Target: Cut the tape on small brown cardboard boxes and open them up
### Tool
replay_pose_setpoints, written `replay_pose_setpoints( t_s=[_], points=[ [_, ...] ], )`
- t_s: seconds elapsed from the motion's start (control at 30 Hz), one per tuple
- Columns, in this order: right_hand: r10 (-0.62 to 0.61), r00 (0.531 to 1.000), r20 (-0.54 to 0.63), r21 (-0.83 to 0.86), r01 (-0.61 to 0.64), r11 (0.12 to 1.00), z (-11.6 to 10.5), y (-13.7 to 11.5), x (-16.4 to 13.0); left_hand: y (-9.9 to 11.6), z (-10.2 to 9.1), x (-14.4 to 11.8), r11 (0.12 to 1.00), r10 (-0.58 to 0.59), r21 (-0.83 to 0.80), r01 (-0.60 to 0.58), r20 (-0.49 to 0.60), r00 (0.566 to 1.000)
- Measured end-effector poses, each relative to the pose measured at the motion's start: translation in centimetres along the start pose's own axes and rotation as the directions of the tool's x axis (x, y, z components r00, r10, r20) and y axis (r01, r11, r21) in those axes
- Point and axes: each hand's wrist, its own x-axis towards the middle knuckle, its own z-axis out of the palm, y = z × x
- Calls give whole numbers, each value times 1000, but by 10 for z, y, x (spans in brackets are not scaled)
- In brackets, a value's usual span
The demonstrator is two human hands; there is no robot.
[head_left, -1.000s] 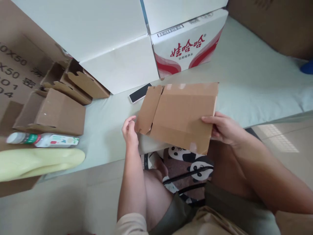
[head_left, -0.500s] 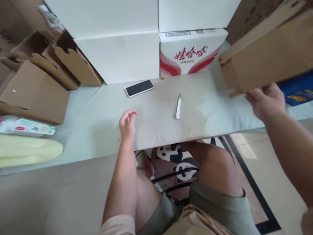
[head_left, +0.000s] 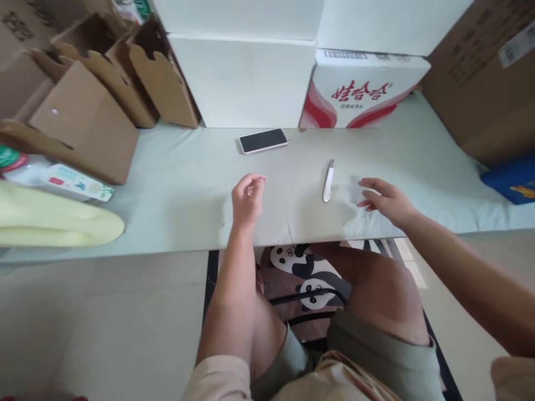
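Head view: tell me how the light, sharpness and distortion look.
Head view: soft, even daylight, no hard shadows on the table; faint glare on the phone screen; wide-angle bending tilts the white boxes and side cartons outward; left hand, right hand and the white knife look sharp, without motion blur.

Both empty hands hover near a white knife (head_left: 328, 180).

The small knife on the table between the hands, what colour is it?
The knife is white, with a darker tip at its far end; the head view shows it.
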Motion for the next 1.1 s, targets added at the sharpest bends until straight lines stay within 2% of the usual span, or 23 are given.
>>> replay_pose_setpoints(
  t_s=[0.13,0.2,0.3,0.43,0.5,0.57,0.6,0.67,0.77,0.87,0.93,1.0,1.1],
  points=[
    [-45,996,76,-199,59,978,39,-36,9,7,-19,-3,997,3,-74,-5,-29,1000],
    [-136,981,136,-257,168,952,71,-64,20,10,-30,-3,991,-19,-132,12,-48,999],
    [-280,926,251,-354,358,864,131,-117,38,11,-44,0,967,-85,-247,60,-93,992],
    [-471,803,365,-393,591,704,220,-203,58,9,-52,6,938,-175,-318,138,-92,980],
    [-593,698,401,-381,716,585,260,-246,66,9,-53,10,921,-226,-343,185,-82,971],
    [-708,573,413,-342,818,462,294,-286,76,10,-54,14,898,-282,-366,243,-56,958],
    [-738,536,410,-326,842,431,309,-304,82,10,-55,16,890,-306,-369,267,-50,951],
    [-765,514,388,-313,854,415,333,-333,97,12,-57,20,885,-329,-363,290,-47,943],
    [-778,528,340,-314,844,435,357,-359,116,13,-61,23,893,-323,-343,291,-41,945],
    [-767,545,339,-353,829,433,364,-367,117,15,-63,25,894,-328,-338,295,-43,944],
    [-757,548,356,-376,825,421,360,-366,105,15,-62,25,895,-332,-341,287,-78,940],
    [-774,517,366,-346,848,403,350,-360,87,15,-60,24,902,-332,-337,268,-147,932],
    [-803,454,387,-291,886,361,323,-333,57,12,-59,21,954,-252,-249,169,-358,899]
  ],
)
